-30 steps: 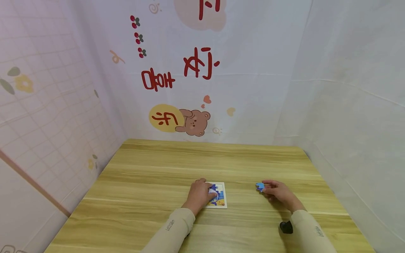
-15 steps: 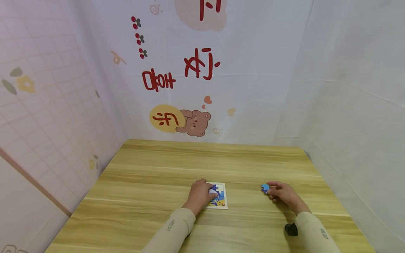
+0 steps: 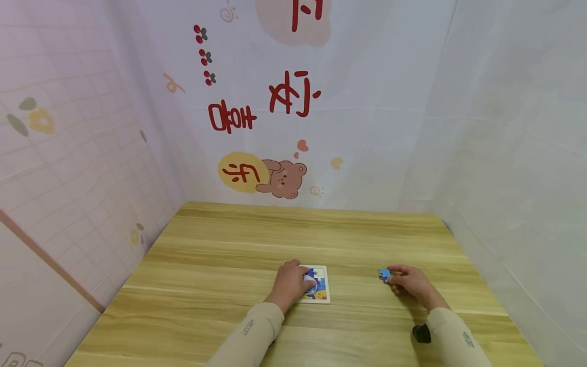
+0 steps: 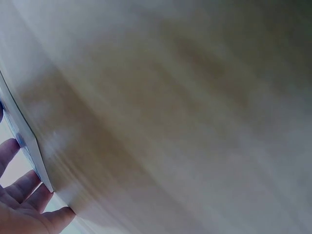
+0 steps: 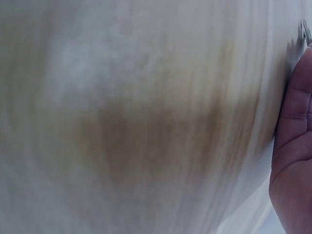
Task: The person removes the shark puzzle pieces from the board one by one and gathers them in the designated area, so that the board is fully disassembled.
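In the head view my left hand [image 3: 288, 283] rests over the left part of a small puzzle board [image 3: 327, 293]. The board has a white rim and a blue, white and yellow picture, with a pale patch at its upper right. In the left wrist view, spread fingertips touch the board's edge [image 4: 32, 144]. To the right, my right hand [image 3: 412, 284] pinches a blue puzzle piece [image 3: 383, 275] between thumb and fingers, apart from the board. Only a dark sliver of the piece shows beside my right hand [image 5: 295, 131] in the right wrist view.
Both hands are over a wood-grain table [image 3: 293, 234]. A small black object [image 3: 421, 334] is by the right sleeve, perhaps worn at the wrist. White curtains with printed figures, among them a bear [image 3: 286, 179], enclose the back and sides.
My right hand has drawn slightly to the right and nearer with the puzzle piece, whose angle has shifted. The left hand and the board stay in place.
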The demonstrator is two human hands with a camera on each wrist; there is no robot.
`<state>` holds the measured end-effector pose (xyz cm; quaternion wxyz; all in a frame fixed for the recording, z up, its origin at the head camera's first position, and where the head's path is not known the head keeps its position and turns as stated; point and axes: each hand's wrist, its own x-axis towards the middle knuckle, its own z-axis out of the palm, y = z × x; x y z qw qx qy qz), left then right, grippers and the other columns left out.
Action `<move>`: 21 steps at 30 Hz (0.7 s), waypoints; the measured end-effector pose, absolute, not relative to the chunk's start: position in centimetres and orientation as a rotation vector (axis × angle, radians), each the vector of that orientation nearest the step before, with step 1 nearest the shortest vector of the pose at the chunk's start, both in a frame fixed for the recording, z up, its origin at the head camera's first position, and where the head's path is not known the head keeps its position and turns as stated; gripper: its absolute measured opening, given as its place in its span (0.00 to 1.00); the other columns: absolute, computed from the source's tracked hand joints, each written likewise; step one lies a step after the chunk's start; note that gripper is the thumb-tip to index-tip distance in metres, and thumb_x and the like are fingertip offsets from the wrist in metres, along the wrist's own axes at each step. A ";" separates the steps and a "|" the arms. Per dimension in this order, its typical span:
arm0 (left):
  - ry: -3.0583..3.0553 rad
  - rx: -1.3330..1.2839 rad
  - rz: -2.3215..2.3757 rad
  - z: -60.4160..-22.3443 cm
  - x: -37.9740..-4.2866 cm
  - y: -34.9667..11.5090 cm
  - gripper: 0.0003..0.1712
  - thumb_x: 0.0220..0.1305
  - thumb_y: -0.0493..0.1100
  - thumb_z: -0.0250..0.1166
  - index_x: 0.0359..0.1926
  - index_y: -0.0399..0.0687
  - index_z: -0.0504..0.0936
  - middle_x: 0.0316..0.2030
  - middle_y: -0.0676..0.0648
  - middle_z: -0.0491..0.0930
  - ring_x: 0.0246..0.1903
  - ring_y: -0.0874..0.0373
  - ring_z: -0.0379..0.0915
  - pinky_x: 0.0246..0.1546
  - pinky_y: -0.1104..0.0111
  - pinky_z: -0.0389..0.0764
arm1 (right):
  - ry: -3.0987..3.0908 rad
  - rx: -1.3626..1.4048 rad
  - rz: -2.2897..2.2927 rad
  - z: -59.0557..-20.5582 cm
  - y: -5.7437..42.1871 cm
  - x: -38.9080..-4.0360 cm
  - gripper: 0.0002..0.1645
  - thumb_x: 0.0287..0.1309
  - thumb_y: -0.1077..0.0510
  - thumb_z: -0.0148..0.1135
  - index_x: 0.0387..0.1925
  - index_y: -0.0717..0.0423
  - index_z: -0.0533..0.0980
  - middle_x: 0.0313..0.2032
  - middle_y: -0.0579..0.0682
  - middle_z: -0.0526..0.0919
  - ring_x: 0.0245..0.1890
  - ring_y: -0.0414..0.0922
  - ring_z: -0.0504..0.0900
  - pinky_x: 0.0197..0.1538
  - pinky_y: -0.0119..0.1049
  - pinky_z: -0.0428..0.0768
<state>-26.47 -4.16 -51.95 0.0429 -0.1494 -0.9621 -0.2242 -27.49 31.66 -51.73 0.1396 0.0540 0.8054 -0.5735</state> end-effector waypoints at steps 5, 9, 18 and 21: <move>-2.945 -0.462 -0.705 -51.7 -26.3 -4.2 0.24 0.60 0.53 0.72 0.52 0.41 0.86 0.54 0.37 0.79 0.56 0.41 0.72 0.58 0.49 0.69 | 2.361 0.193 -1.640 -52.0 31.5 -27.6 0.28 0.64 0.66 0.62 0.63 0.74 0.67 0.33 0.52 0.83 0.28 0.43 0.80 0.33 0.35 0.83; -2.951 -0.453 -0.698 -51.6 -26.3 -4.3 0.24 0.60 0.53 0.72 0.52 0.42 0.86 0.54 0.38 0.79 0.56 0.42 0.72 0.59 0.49 0.69 | 2.406 0.189 -1.611 -51.9 31.2 -27.6 0.27 0.63 0.66 0.62 0.62 0.74 0.69 0.33 0.53 0.82 0.29 0.44 0.80 0.33 0.35 0.83; -2.949 -0.466 -0.636 -51.8 -26.4 -4.2 0.24 0.59 0.54 0.72 0.51 0.43 0.87 0.50 0.41 0.80 0.52 0.44 0.74 0.56 0.51 0.71 | 2.430 0.180 -1.597 -51.8 31.2 -27.4 0.30 0.63 0.66 0.61 0.63 0.75 0.66 0.32 0.52 0.81 0.29 0.44 0.81 0.33 0.35 0.83; -2.952 -0.455 -0.658 -51.9 -26.4 -4.3 0.24 0.60 0.54 0.72 0.51 0.43 0.86 0.51 0.40 0.80 0.53 0.44 0.74 0.56 0.50 0.71 | 2.437 0.193 -1.601 -51.7 31.0 -27.3 0.31 0.62 0.66 0.62 0.63 0.76 0.66 0.32 0.51 0.81 0.29 0.43 0.81 0.33 0.35 0.83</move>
